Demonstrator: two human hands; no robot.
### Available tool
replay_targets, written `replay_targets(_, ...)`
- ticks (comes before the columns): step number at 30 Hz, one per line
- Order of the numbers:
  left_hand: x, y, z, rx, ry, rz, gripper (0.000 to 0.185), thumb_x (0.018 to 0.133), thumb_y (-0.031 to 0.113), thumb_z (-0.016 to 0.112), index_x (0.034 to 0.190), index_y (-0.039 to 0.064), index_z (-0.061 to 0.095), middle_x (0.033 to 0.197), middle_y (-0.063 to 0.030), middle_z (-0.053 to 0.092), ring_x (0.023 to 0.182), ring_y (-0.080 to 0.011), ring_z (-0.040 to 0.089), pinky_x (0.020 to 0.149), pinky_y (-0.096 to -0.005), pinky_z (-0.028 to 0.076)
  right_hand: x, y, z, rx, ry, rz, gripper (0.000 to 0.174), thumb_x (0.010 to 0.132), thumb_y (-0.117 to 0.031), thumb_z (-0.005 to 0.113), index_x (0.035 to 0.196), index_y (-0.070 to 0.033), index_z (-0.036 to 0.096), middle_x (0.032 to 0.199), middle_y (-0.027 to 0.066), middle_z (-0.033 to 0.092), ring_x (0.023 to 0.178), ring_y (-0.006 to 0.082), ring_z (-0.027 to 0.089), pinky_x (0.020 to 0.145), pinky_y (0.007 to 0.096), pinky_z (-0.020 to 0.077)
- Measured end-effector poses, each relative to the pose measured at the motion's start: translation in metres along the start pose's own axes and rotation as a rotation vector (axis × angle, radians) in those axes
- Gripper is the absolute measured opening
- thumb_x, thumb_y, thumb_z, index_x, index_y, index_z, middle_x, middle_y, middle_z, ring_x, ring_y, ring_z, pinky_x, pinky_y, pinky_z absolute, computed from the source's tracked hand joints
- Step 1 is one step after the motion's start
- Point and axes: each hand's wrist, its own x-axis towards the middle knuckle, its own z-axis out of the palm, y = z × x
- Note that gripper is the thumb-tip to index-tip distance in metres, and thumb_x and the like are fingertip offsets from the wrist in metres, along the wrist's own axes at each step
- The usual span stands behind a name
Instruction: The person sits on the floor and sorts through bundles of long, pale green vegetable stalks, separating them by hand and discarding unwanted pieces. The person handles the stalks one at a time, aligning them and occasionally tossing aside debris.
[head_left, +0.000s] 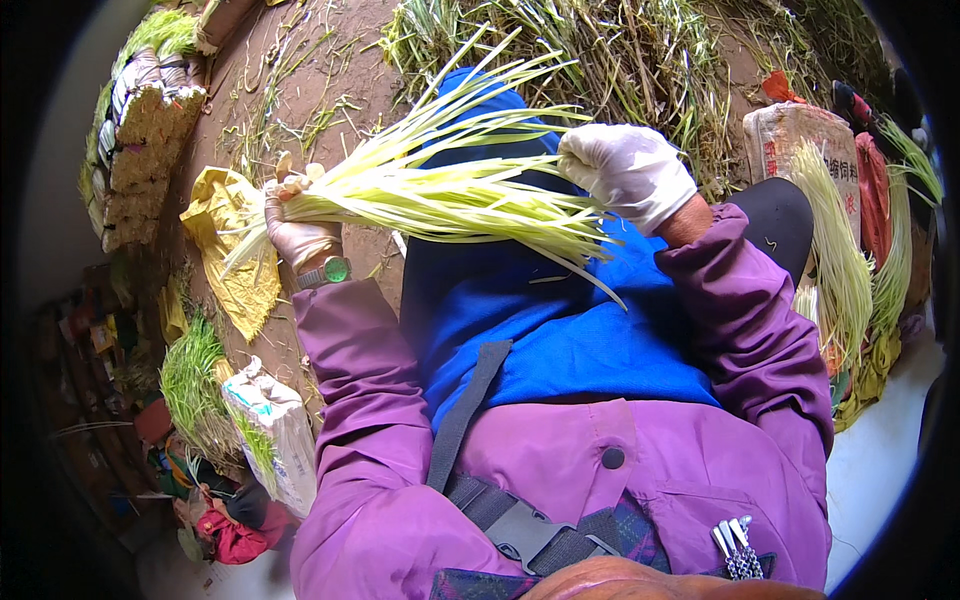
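Note:
My left hand (296, 214), in a thin glove with some fingertips bare, grips the base of a bunch of pale yellow-green leafy stalks (442, 184), which look like blanched chives. The leaves fan out to the right above my lap, over a blue apron (555, 322). My right hand (626, 176), in a thin white glove, is curled at the leaf tips on the right side of the fan. Leaf ends touch or pass close by its fingers; whether it pinches any is hidden. A yellow woven plastic sheet (232, 255) lies beneath and beside my left hand.
A heap of green and brown leaf waste (622, 60) lies ahead on the earth floor. Tied bundles (146, 165) are stacked at upper left. More pale stalks (832, 255) rest by a printed sack (802, 135) at right. Another person (240, 525) works at lower left beside a white package (277, 435).

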Motion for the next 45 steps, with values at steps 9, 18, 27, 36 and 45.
replay_targets(9, -0.004, 0.002, 0.007, 0.003, -0.042, -0.004, 0.037, 0.085, 0.016, 0.053, 0.114, -0.005, 0.058, 0.065, 0.0004, 0.051, 0.068, -0.0166, 0.048, 0.079, -0.0362, 0.044, -0.004, 0.001, 0.008, -0.134, 0.019, -0.046, 0.013, 0.080, -0.020, 0.062, 0.072, -0.010, 0.062, 0.066, 0.0134, 0.060, 0.063, 0.0342, 0.062, 0.057, 0.0432, 0.0481)
replay_targets(18, -0.005, 0.007, 0.011, -0.040, -0.093, -0.021, 0.036, 0.081, 0.014, 0.055, 0.112, -0.005, 0.061, 0.063, -0.0001, 0.050, 0.068, -0.0171, 0.043, 0.070, -0.0336, 0.041, -0.003, 0.042, 0.014, -0.506, -0.390, 0.211, 0.020, 0.078, -0.022, 0.059, 0.073, -0.006, 0.069, 0.070, 0.0178, 0.066, 0.066, 0.0364, 0.066, 0.059, 0.0454, 0.0520)
replay_targets(27, -0.003, 0.006, 0.012, -0.036, -0.009, -0.030, 0.037, 0.081, 0.015, 0.052, 0.111, -0.005, 0.059, 0.062, -0.0004, 0.050, 0.067, -0.0180, 0.043, 0.070, -0.0344, 0.040, -0.023, 0.046, -0.034, -0.177, -0.120, 0.503, 0.031, 0.089, -0.037, 0.062, 0.096, -0.007, 0.068, 0.087, 0.0170, 0.067, 0.082, 0.0340, 0.065, 0.072, 0.0411, 0.0493)
replay_targets(36, -0.005, 0.006, 0.012, -0.051, -0.059, -0.066, 0.037, 0.081, 0.013, 0.051, 0.112, -0.004, 0.058, 0.062, -0.0002, 0.049, 0.067, -0.0173, 0.042, 0.071, -0.0363, 0.041, -0.015, 0.013, -0.002, 0.062, 0.104, 0.047, 0.012, 0.086, -0.015, 0.065, 0.094, -0.006, 0.065, 0.079, 0.0144, 0.063, 0.069, 0.0295, 0.063, 0.063, 0.0345, 0.0492)
replay_targets(45, -0.009, 0.006, 0.015, -0.061, -0.037, -0.058, 0.034, 0.081, 0.014, 0.052, 0.110, -0.004, 0.061, 0.062, -0.0001, 0.049, 0.067, -0.0183, 0.042, 0.071, -0.0353, 0.041, -0.015, 0.042, -0.001, 0.274, 0.041, 0.514, 0.027, 0.094, -0.030, 0.059, 0.089, -0.004, 0.065, 0.074, 0.0026, 0.064, 0.067, 0.0132, 0.058, 0.063, 0.0281, 0.0467)
